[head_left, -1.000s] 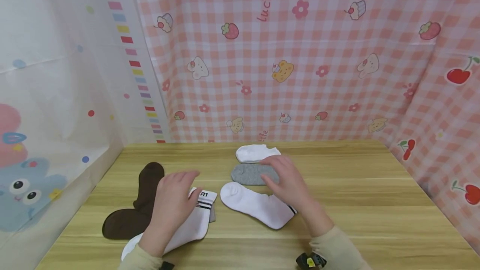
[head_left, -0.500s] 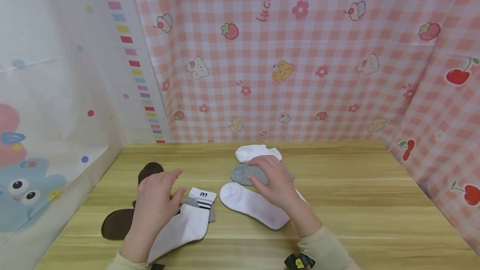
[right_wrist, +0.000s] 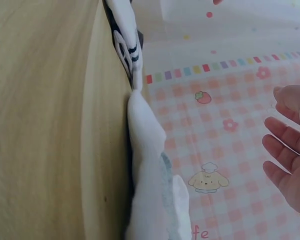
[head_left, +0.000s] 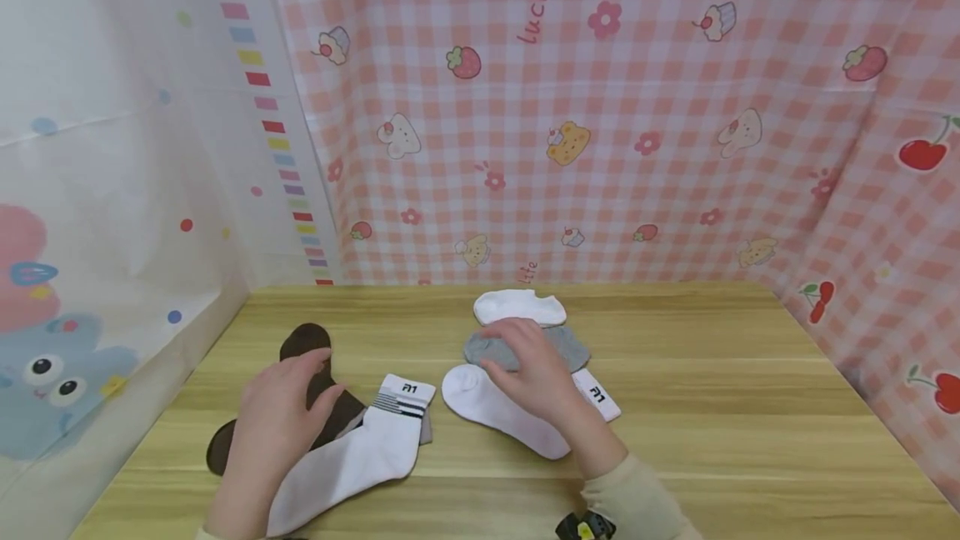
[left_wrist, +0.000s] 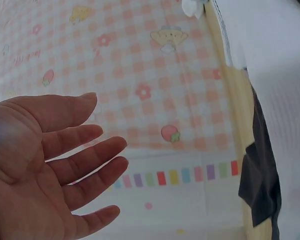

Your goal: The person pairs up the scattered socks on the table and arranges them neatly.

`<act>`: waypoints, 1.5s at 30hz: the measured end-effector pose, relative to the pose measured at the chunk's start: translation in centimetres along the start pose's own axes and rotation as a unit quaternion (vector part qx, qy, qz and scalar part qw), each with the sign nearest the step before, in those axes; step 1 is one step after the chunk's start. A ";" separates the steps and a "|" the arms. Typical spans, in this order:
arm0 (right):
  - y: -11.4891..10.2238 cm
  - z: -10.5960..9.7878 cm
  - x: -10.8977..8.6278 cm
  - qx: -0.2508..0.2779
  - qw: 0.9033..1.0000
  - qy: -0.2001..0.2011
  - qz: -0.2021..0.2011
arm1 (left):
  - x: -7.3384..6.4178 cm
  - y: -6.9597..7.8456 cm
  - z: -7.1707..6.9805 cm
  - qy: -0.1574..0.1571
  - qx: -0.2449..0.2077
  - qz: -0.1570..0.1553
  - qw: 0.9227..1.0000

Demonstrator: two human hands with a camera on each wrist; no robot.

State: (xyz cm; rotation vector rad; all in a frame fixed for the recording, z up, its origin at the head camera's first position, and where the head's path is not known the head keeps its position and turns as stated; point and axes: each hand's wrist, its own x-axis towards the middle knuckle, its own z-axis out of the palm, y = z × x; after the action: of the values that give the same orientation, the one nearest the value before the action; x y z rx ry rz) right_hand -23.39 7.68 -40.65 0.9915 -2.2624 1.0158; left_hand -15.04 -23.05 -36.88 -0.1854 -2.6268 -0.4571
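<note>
My left hand point(head_left: 273, 419) hovers over the brown socks point(head_left: 306, 342) at the left, fingers relaxed and nothing in them. In the left wrist view, that hand point(left_wrist: 65, 170) shows a bare palm with spread fingers. A white crew sock point(head_left: 360, 457) with black stripes lies beside it, overlapping the brown pair. My right hand point(head_left: 532, 369) is above a white sock point(head_left: 495, 415) with a lettered cuff and a grey ankle sock point(head_left: 566, 348), partly hiding both. The right wrist view shows this hand point(right_wrist: 292, 145) with loosely bent fingers, holding nothing. Behind the grey one lies a white low-cut sock point(head_left: 517, 307).
All the socks lie on a wood-grain table point(head_left: 712, 407). A grey cuff point(head_left: 426, 427) peeks out from under the striped white sock. A pink checked curtain point(head_left: 600, 90) hangs behind the table, and a white patterned sheet point(head_left: 135, 157) hangs at the left.
My left hand has moved left and slightly down, off the striped cuff and over the brown socks. My right hand has shifted left, uncovering the lettered cuff. The socks stay where they were.
</note>
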 end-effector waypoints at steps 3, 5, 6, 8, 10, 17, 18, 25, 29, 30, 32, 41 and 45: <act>0.0 0.4 0.0 -0.002 1.000 -0.008 0.008 | -0.2 -0.5 -0.3 -0.012 0.002 -0.013 1.000; -0.1 0.6 0.0 -0.005 1.000 -0.011 0.011 | -0.3 -0.9 -0.3 -0.014 0.002 -0.015 1.000; -0.1 0.7 0.0 -0.004 1.000 -0.013 0.011 | -0.4 -1.2 -0.4 -0.014 0.001 -0.015 1.000; -0.2 0.9 0.0 -0.002 1.000 -0.017 0.013 | -0.5 -1.6 -0.4 -0.012 0.003 -0.011 1.000; -0.3 1.1 0.1 0.003 1.000 -0.021 0.010 | -0.6 -2.0 -0.5 -0.012 0.004 -0.009 1.000; -0.6 1.8 0.3 0.016 0.999 -0.044 0.021 | -0.8 -2.6 -0.7 -0.034 0.009 -0.022 0.999; -0.7 1.9 0.3 0.016 0.999 -0.046 0.024 | -0.8 -2.7 -0.7 -0.037 0.009 -0.022 0.999; -0.9 2.9 0.3 0.025 0.996 -0.070 0.047 | -0.7 -2.9 -0.5 -0.086 0.012 -0.039 0.995; -0.9 3.6 0.1 0.024 0.995 -0.085 0.055 | -0.8 -3.1 -0.4 -0.103 0.010 -0.048 0.994; -0.9 3.7 0.1 0.022 0.994 -0.089 0.057 | -0.8 -3.2 -0.3 -0.105 0.009 -0.049 0.993; -0.9 3.9 0.0 0.019 0.993 -0.096 0.063 | -0.9 -3.3 -0.2 -0.113 0.008 -0.053 0.992; -0.8 4.7 -0.1 0.029 0.990 -0.118 0.065 | -0.9 -3.5 0.2 -0.170 -0.003 -0.081 0.982; -0.8 4.8 -0.1 0.034 0.989 -0.131 0.066 | -1.3 -4.1 0.3 -0.171 -0.003 -0.076 0.982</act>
State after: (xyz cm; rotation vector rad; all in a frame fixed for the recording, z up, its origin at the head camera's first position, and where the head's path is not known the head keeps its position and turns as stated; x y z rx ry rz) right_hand -23.22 3.62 -43.32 1.0702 -2.5522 1.0776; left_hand -14.87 -26.83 -38.95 -0.0703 -2.9921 -0.5235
